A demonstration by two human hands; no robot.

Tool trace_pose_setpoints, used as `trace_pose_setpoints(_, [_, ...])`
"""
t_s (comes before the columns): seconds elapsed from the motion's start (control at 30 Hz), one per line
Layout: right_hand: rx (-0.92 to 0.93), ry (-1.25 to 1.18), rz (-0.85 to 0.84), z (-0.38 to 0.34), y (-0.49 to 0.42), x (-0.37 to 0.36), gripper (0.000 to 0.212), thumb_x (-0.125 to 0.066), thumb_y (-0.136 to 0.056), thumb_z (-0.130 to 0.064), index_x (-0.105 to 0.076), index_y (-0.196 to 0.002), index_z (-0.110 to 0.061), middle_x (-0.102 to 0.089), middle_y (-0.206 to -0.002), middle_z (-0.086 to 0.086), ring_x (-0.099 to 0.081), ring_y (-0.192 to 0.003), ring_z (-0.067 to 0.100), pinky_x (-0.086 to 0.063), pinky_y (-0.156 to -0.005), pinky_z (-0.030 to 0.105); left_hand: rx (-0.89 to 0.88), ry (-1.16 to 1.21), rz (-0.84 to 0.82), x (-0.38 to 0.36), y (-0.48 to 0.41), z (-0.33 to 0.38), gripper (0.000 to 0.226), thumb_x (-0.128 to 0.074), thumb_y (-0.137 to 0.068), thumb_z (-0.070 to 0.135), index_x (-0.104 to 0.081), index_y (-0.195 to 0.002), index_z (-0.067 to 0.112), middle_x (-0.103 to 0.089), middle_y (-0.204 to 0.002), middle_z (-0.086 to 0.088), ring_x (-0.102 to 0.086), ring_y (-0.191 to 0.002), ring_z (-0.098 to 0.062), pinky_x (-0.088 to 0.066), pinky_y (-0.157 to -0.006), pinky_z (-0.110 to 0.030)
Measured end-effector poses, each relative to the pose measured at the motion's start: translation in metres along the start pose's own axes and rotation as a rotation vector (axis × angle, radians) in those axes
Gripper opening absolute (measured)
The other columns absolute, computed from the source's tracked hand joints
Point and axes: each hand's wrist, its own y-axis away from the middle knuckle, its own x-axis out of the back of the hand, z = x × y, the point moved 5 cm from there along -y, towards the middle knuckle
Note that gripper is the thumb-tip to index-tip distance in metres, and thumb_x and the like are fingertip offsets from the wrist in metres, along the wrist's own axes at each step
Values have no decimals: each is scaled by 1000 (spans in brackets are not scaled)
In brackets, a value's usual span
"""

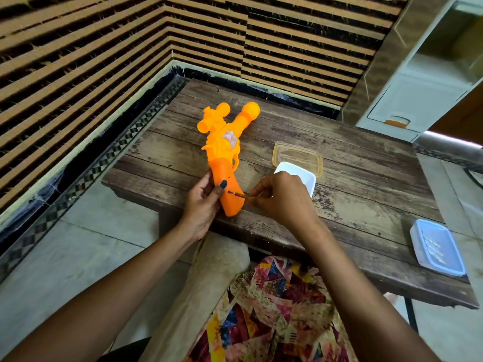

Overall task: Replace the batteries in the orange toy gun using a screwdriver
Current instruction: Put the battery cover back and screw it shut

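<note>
One orange toy gun [224,142] lies toward the front-left corner of the desk [352,178], muzzle toward the far edge. Our left hand [202,202] clasps its grip. Our right hand [282,197] pinches the single screwdriver [239,195], tip at the grip's screw. We advise keeping the shaft square to the screw, pressing firmly. Three containers: a clear tub [298,155], a white tub [309,180], and a blue-rimmed box [436,246] at the front-right edge.

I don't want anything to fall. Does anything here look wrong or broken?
The blue-rimmed box sits close to the right edge of the table, so it might get knocked off. The wood looks scuffed beside the right hand. The orange toy gun looks whole.
</note>
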Motion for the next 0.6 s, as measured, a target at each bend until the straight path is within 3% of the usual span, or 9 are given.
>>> trace_pose_setpoints(0.1, [-3,-6,-51,-2,1,0,6,-69,-82,-22,-71,-83,-16,-66,-68,1,-64,-65,19,-53,-66,31,1,7,6,0,1,0,128,-90,-27,53,-40,-137,14,-65,-110,5,-65,-94,-5,-55,-75,-22])
trace_pose_setpoints(0.27, [-17,-6,-138,-8,1,-2,17,-52,-93,-15,-68,-87,-11,-69,-68,2,-60,-48,12,-55,-61,30,-3,-1,1,-1,2,2,129,-90,-29,52,-37,-140,11,-63,-115,2,-65,-96,-6,-54,-73,-22])
trace_pose_setpoints(0.43, [0,31,-158,-12,4,5,11,-64,-85,-20,-71,-92,-17,-59,-75,-1,-62,-77,20,-50,-70,30,3,-6,-2,0,3,2,128,-91,-30,52,-37,-139,12,-63,-115,1,-64,-99,-9,-54,-73,-22])
trace_pose_setpoints(0.6, [0,73,-131,-12,10,14,20,-66,-80,-22,-69,-99,-20,-65,-88,2,-60,-82,19,-46,-72,28,2,12,-2,0,2,0,123,-90,-27,53,-38,-135,24,-63,-113,3,-63,-98,-7,-54,-73,-22])
